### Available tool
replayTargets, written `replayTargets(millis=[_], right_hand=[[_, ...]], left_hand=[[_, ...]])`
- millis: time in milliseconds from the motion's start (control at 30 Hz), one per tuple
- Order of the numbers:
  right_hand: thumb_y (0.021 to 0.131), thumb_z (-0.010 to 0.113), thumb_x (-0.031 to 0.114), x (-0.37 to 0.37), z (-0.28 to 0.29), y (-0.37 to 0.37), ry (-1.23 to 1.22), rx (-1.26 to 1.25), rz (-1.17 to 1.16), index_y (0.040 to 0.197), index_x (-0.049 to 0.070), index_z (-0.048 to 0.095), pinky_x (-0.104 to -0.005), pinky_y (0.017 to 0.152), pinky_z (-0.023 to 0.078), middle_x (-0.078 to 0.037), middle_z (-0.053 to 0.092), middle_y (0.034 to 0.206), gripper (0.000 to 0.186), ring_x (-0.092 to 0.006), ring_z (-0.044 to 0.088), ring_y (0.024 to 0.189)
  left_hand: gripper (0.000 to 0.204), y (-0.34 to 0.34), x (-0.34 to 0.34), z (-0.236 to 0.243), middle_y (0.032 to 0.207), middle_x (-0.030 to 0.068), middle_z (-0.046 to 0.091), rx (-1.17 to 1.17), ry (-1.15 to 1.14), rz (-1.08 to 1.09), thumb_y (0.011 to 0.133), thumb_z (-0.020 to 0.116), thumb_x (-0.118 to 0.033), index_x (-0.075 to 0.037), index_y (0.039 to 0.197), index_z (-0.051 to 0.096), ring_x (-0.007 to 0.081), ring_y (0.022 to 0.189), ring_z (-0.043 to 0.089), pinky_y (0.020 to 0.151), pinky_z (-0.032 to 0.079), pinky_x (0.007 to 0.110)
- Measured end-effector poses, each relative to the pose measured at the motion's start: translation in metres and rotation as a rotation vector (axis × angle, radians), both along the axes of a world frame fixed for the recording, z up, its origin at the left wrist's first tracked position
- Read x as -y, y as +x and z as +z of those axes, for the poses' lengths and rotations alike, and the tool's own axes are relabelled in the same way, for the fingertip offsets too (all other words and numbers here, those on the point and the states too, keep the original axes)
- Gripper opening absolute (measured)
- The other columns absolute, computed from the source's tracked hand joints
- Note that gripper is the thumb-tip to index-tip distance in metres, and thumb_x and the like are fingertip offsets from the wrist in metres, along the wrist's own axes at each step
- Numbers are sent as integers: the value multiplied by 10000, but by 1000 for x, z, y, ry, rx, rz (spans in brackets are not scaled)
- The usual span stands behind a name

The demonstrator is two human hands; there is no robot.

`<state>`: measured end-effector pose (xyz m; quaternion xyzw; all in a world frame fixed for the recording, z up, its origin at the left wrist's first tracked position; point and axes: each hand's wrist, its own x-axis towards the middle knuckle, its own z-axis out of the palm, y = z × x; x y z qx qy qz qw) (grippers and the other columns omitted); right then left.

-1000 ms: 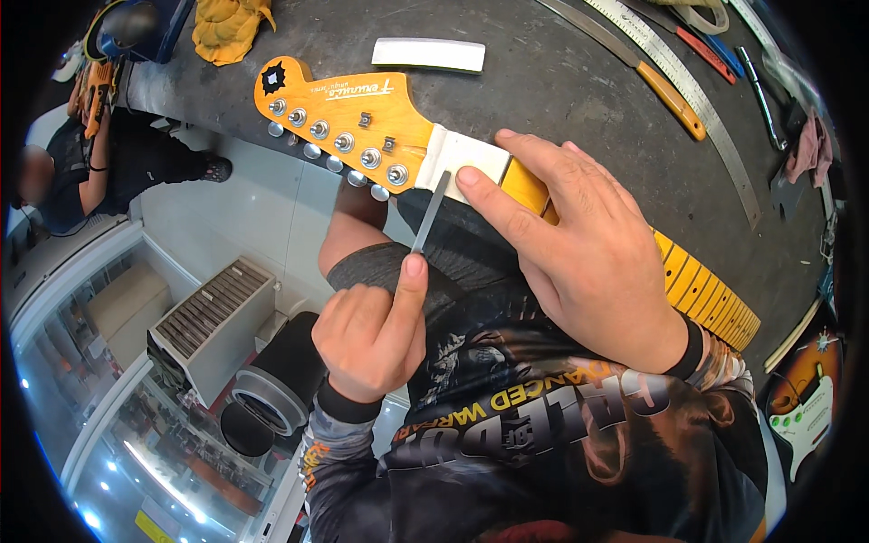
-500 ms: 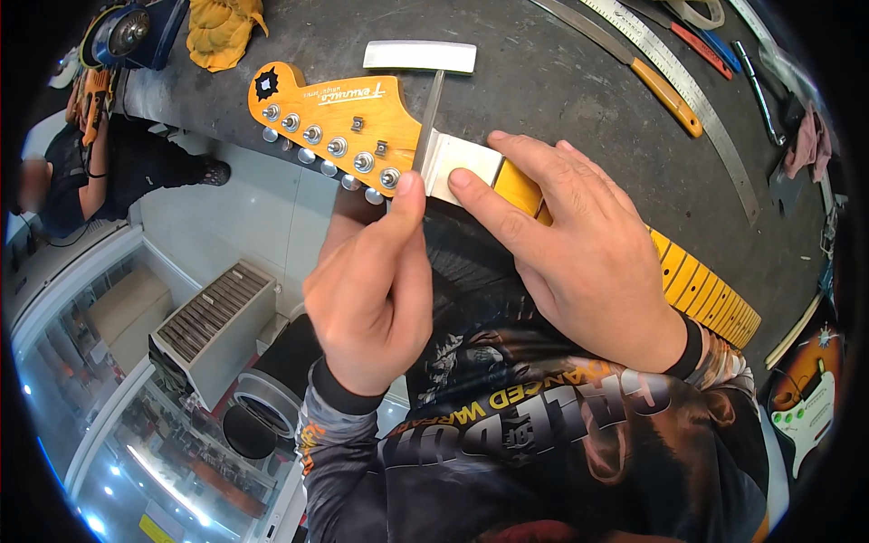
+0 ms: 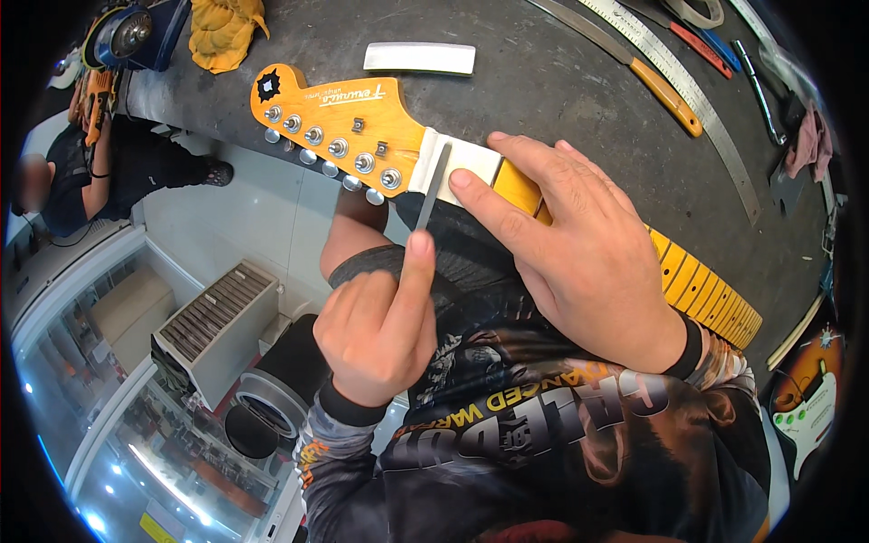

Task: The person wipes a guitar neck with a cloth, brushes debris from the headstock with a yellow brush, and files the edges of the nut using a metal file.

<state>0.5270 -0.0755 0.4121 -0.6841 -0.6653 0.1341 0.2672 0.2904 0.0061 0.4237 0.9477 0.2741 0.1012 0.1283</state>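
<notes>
A guitar neck with an amber headstock lies across the dark bench top, its tuning posts showing and its fretboard running to the lower right. A slim grey metal file is in my left hand, whose index finger stretches along it while the other fingers curl closed. The file's far end rests over the pale nut area. My right hand spans the neck and presses it down, thumb and index finger against a whitish flat covering on the fretboard beside the nut.
Behind the headstock lie a silvery rectangular block and a crumpled yellow cloth. A wooden-handled knife, a long steel ruler and a pen-like tool lie far right. Another person holds an orange power tool at left.
My left hand has drawn the file back toward me, so its far end has come from beyond the neck to the nut area. My right hand has stayed in place.
</notes>
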Motion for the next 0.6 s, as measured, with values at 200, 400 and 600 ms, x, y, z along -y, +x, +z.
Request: replayTargets(millis=[200, 400, 600], right_hand=[[895, 777, 54, 0, 0, -2, -5, 11, -12, 1500, 224, 741, -546, 1186, 572, -138, 683, 1487, 629, -348, 719, 1283], [910, 771, 49, 1, 0, -1, -10, 14, -10, 1502, 227, 739, -539, 1189, 571, -137, 685, 1480, 619, -346, 723, 1272], [899, 780, 33, 0, 0, 0, 12, 10, -5, 1500, 227, 737, -545, 1183, 577, -144, 690, 1472, 633, -351, 725, 1266]], left_hand=[[505, 44, -20, -15, 798, 115, 671, 322, -87, 65, 880, 762, 107, 51, 1381, 783, 268, 625, 619, 603, 504, 389], [446, 20, -15, -4, 881, 157, 752, 296, -112, 80, 954, 716, 179, 60, 1380, 774, 240, 696, 720, 676, 546, 296], [638, -17, -1, -7, 719, 52, 460, 102, 31, -28, 768, 793, 65, 32, 1404, 783, 244, 567, 518, 549, 455, 383]])
